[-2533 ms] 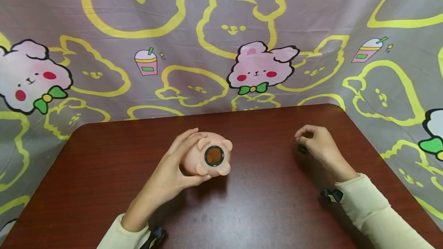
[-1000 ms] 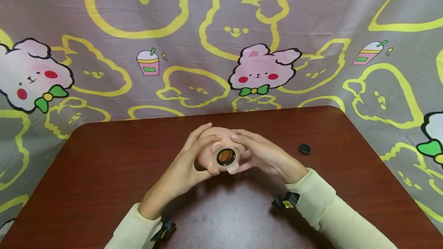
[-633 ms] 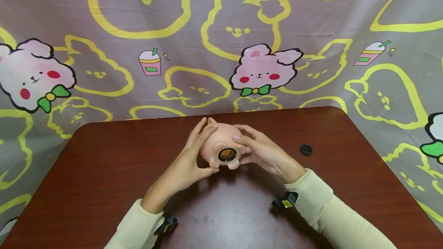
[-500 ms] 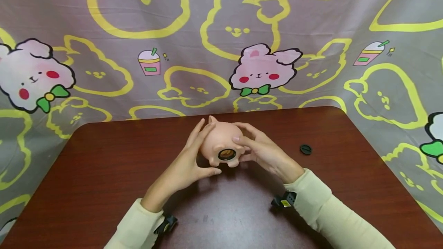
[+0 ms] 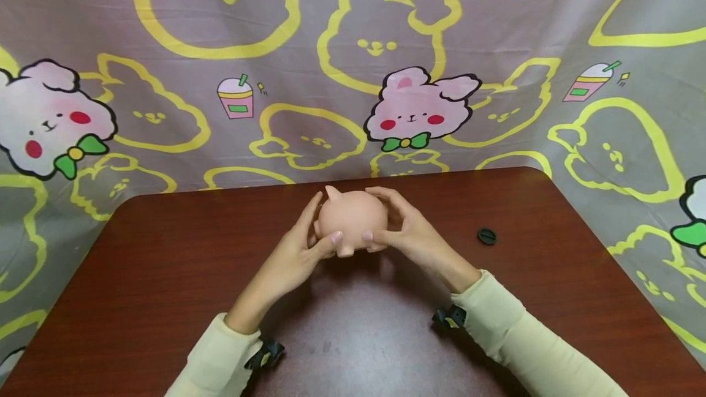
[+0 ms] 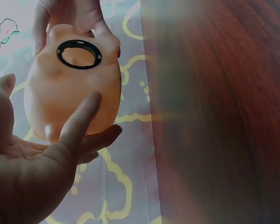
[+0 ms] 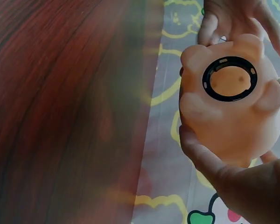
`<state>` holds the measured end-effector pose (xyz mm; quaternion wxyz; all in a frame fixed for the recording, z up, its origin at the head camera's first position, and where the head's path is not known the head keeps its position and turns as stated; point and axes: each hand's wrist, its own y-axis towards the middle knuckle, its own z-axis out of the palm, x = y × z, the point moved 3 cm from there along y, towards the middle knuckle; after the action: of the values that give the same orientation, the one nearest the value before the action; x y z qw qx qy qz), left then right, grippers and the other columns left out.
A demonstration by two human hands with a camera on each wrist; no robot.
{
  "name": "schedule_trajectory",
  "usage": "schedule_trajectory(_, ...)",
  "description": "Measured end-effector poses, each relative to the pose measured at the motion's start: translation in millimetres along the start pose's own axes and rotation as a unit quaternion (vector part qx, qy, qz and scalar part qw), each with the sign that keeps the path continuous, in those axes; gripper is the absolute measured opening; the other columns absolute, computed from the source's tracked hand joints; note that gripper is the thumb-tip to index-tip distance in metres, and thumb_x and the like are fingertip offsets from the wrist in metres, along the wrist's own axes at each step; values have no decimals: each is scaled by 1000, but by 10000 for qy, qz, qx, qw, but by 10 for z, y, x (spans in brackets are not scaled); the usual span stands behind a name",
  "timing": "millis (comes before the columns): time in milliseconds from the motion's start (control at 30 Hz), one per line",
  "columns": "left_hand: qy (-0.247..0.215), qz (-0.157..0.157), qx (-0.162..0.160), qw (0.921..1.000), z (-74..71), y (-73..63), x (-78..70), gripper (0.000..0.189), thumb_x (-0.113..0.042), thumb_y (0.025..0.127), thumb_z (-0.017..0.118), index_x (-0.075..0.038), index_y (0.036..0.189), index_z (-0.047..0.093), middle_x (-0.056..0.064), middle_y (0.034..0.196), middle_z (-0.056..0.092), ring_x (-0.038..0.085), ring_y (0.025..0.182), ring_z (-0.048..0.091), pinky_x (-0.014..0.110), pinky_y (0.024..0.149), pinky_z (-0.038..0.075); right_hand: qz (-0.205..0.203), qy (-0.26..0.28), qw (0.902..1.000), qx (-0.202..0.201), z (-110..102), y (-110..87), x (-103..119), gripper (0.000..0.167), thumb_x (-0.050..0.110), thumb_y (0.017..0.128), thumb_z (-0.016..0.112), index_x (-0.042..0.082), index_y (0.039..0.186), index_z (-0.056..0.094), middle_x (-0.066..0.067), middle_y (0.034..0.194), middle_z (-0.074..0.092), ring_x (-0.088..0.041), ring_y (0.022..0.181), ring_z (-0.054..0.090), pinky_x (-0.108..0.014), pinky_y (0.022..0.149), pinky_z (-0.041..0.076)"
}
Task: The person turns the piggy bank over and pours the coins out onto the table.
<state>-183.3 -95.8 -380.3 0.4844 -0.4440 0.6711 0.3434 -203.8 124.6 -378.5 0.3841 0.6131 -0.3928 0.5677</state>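
Observation:
A pink piggy bank (image 5: pixel 353 219) is held above the table, feet down and one ear pointing up at its left end. My left hand (image 5: pixel 289 256) grips its left end, thumb along the near side by a foot. On the opposite end, my right hand (image 5: pixel 425 241) holds it with the thumb in front and fingers behind. Its underside faces both wrist cameras, showing an uncovered round hole rimmed by a black ring (image 7: pixel 231 99). To the right of the right hand, a round black plug (image 5: pixel 487 236) with a bar across it lies on the table.
The dark reddish-brown wooden table (image 5: pixel 182 274) has rounded far corners. Behind it and along the right side hangs a grey cloth (image 5: pixel 309 29) printed with yellow outlines and cartoon rabbits. Each sleeve has a small black device at the wrist.
The right hand has left the black plug and taken hold of the piggy bank's right end. The piggy bank has turned from hole toward the head camera to hole facing down.

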Motion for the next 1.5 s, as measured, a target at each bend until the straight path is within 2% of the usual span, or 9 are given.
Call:
schedule_trajectory(167,-551,6,105,9984,6,46,7,80,-22,106,63,-19,169,13,28,148,53,32,116,70,35,90,62,-399,-319,9986,113,20,-6,7,77,-1,90,78,20,155,44,-9,159,44,-36,130,54,-37,80,63)
schedule_trajectory(300,-728,235,79,9970,6,89,-12,78,-14,102,69,-20,166,24,23,148,52,31,110,71,34,85,63,-828,-750,9936,181,31,3,22,81,-3,87,81,20,155,44,-3,165,38,-35,140,48,-37,84,62)
schedule_trajectory(533,-307,723,-493,9957,-38,149,-33,77,-8,91,81,-18,158,43,2,163,44,28,130,59,35,101,55,-1287,-1170,9844,269,36,33,48,90,-4,84,83,17,159,39,2,171,27,-28,151,39,-46,108,52)
schedule_trajectory(667,-71,751,-709,9946,-53,154,-34,76,-11,88,85,-24,153,49,-3,159,49,25,133,57,45,106,51,-1073,-1149,9873,211,40,37,60,95,-6,83,83,15,162,34,-4,169,27,-35,144,44,-47,97,59)
schedule_trajectory(800,158,726,-859,9935,-50,138,-22,77,-12,86,88,-28,152,51,-1,154,52,25,127,58,41,100,53,-694,-1034,9921,133,39,38,51,96,-5,84,82,17,163,32,-11,163,34,-39,134,49,-40,82,64)
schedule_trajectory(1000,338,978,-917,9904,-26,116,-12,78,-10,82,91,-28,149,55,2,154,48,26,118,58,31,83,60,-380,-905,9952,60,18,44,55,93,2,87,83,18,163,32,-13,159,41,-37,129,55,-41,84,63)
schedule_trajectory(1233,1371,1811,-1087,9678,1,93,-29,78,-12,78,94,-24,147,59,6,164,41,28,150,42,50,109,49,-217,-1256,9918,-124,-32,56,69,91,13,85,88,27,160,38,-3,158,46,-29,131,56,-45,99,55)
schedule_trajectory(1367,1734,2138,-1143,9545,18,70,-55,75,-12,78,94,-24,144,60,10,164,40,31,150,43,53,109,50,-131,-1236,9922,-96,-32,67,50,95,14,83,89,29,160,37,-2,158,44,-29,134,54,-48,102,53)
schedule_trajectory(1500,2377,2443,-1183,9326,47,39,-86,73,-12,78,94,-26,142,62,13,165,39,32,148,47,51,111,50,-75,-1140,9935,-20,-24,73,22,95,9,83,88,27,160,35,-4,158,44,-30,132,55,-42,99,56)
